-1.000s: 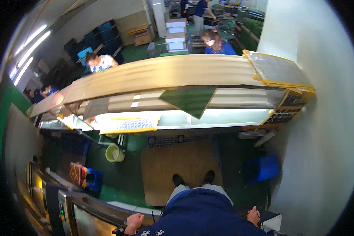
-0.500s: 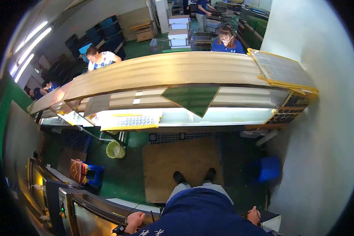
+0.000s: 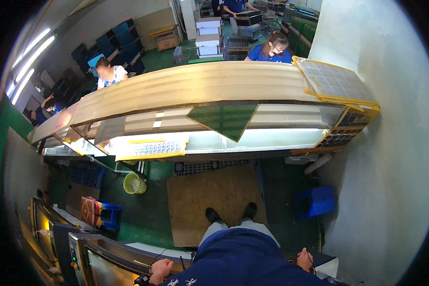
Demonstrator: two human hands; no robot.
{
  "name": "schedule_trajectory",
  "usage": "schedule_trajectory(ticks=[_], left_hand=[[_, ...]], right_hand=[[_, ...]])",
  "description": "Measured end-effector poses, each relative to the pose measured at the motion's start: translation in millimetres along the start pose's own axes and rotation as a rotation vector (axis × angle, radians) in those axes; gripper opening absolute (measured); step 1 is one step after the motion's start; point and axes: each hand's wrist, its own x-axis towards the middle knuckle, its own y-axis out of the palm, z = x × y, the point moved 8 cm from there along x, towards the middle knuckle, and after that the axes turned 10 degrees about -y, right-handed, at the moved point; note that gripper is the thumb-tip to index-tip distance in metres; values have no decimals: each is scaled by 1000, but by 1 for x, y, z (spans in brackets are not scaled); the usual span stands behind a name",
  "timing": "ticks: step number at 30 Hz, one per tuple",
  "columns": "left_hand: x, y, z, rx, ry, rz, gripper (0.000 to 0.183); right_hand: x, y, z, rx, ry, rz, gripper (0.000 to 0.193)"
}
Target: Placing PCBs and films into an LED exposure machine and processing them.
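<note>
My left hand [image 3: 161, 269] is low in the view, its fingers curled in beside the light edge of the machine [image 3: 112, 267]. Next to its wrist sits a small black device [image 3: 142, 279]. On the other side, my right hand [image 3: 305, 260] is also curled, close to a dark box-like surface with a white end [image 3: 328, 268]. A thin dark cord runs by its fingers. Whatever either hand may hold is hidden. My shoes [image 3: 231, 213] stand on a brown board [image 3: 190, 198] on the green floor.
Ahead stretches a long lit workbench [image 3: 252, 153] with a covered top, trays and a hanging green sheet [image 3: 226, 121]. A yellow-green basket [image 3: 134, 183], blue stool [image 3: 111, 215] and blue bin [image 3: 315, 201] stand on the floor. Several people work beyond the bench; a wall rises at right.
The view has turned slightly, so the scene sits a little further left. A person at the far back now carries a dark crate. My hands have stayed in place.
</note>
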Motion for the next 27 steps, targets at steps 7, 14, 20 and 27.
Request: schedule_trajectory(ticks=[7, 14, 20, 27], left_hand=[[-1, -4, -6, 9, 25, 9, 43], [0, -1, -2, 18, 29, -19, 42], [0, -4, -4, 2, 28, -6, 41], [-1, -4, -5, 43, 0, 96, 42]], right_hand=[[5, 8, -5, 12, -41, 13, 62], [0, -1, 6, 8, -7, -2, 65], [6, 5, 2, -64, 92, 197, 62], [33, 36, -16, -255, 95, 398, 61]])
